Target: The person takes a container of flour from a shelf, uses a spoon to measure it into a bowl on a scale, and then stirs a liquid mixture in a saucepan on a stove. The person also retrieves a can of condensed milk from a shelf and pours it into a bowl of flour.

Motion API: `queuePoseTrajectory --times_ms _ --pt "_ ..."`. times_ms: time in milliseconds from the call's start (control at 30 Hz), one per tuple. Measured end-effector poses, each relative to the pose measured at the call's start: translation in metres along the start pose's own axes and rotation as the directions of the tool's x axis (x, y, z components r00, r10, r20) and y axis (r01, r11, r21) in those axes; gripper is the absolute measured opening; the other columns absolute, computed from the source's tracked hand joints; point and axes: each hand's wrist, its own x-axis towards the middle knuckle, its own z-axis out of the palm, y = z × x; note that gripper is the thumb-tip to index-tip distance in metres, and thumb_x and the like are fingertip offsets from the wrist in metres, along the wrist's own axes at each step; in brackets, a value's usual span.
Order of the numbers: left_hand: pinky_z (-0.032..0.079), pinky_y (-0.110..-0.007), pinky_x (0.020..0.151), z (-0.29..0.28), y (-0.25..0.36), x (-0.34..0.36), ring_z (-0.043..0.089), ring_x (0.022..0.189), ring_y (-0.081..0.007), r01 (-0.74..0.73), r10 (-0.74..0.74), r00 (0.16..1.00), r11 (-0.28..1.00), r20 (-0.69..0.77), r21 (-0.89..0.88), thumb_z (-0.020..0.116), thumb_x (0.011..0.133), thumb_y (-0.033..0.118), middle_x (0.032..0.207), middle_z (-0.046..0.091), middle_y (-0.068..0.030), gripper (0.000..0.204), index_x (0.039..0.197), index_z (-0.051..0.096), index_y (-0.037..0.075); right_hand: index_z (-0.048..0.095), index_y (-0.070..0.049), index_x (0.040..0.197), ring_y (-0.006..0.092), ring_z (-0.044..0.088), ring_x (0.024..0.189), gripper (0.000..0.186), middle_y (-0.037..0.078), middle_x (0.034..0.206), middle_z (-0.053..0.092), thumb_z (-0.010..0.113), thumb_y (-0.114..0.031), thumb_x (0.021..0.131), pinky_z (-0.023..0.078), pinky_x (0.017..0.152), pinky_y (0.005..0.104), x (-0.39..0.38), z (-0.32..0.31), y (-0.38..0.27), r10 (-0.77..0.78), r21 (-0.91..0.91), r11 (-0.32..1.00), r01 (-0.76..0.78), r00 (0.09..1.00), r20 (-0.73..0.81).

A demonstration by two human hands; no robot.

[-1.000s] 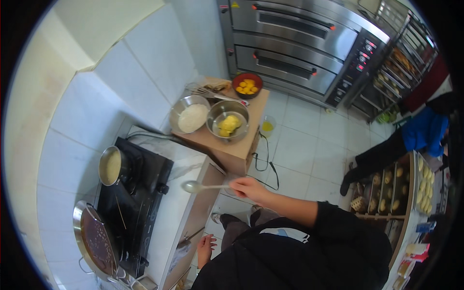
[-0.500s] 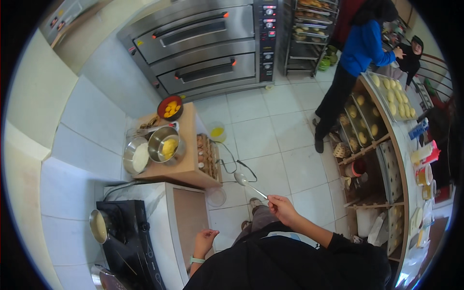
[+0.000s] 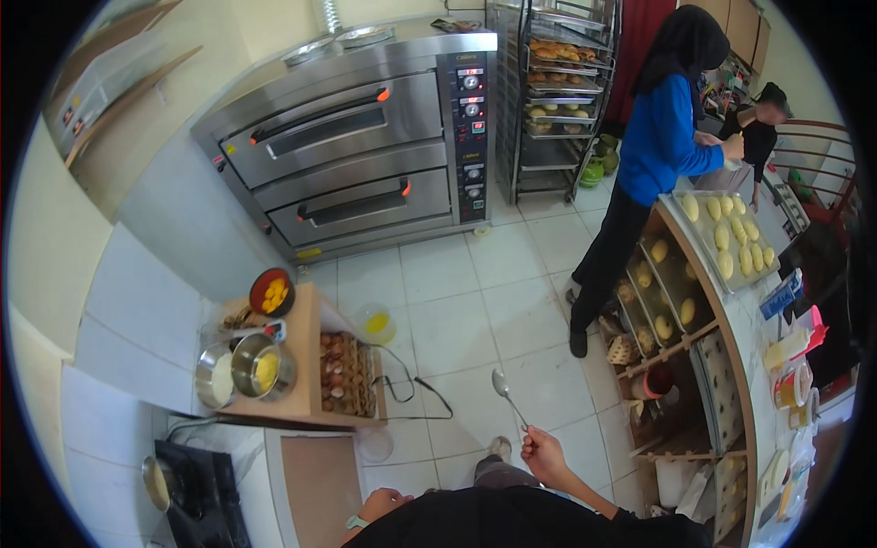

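Observation:
In my right hand (image 3: pixel 545 457) is a metal spoon (image 3: pixel 508 395), gripped by the end of its handle with the bowl pointing up and away over the tiled floor. My left hand (image 3: pixel 384 504) is low in front of me beside the stove counter, its fingers curled in; whether anything is in them I cannot make out. Left of it is a black stove (image 3: pixel 196 493) with a small metal pan (image 3: pixel 157 484) of pale yellow liquid. Beyond, a wooden cabinet holds a metal bowl (image 3: pixel 261 367) with yellow stuff and a bowl of white powder (image 3: pixel 216 376).
A steel deck oven (image 3: pixel 338 155) stands ahead, beside a tray rack (image 3: pixel 559 100). At right, a person in blue (image 3: pixel 678 119) and another person (image 3: pixel 754 137) stand near a counter with a tray of dough pieces (image 3: pixel 731 239). Egg trays (image 3: pixel 347 374) fill the cabinet; a black cable (image 3: pixel 416 397) lies on the floor.
My view has tilted up and swung, showing more of the oven and rack. The spoon stays in my right hand, now pointing more upright. My left hand sits lower in view.

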Motion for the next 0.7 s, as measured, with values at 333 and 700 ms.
queuePoseTrajectory --times_ms 333,700 --pt "0.049 -0.037 0.071 -0.006 0.065 0.127 0.064 0.078 -0.0307 -0.164 0.168 0.985 0.982 0.034 -0.087 0.057 0.085 0.03 0.086 0.067 -0.0139 0.028 0.097 0.064 0.006 0.057 -0.004 0.096 0.0075 0.046 0.061 0.018 -0.002 0.069 0.052 0.054 -0.021 0.092 0.038 0.057 0.0203 0.049 0.0 -0.127 -0.233 -0.083 0.969 0.234 0.972 0.016" --pt "0.049 -0.039 0.074 -0.082 0.119 0.295 0.063 0.083 -0.0302 -0.455 0.214 0.861 0.73 0.461 0.511 0.063 0.081 0.038 0.087 0.065 -0.0151 0.044 0.106 0.06 0.002 0.051 -0.005 0.099 0.0071 0.042 0.062 0.018 -0.001 0.073 0.048 0.048 -0.022 0.095 0.037 0.058 0.0206 0.025 0.012 -0.052 -0.344 0.03 0.932 0.362 0.905 -0.249"
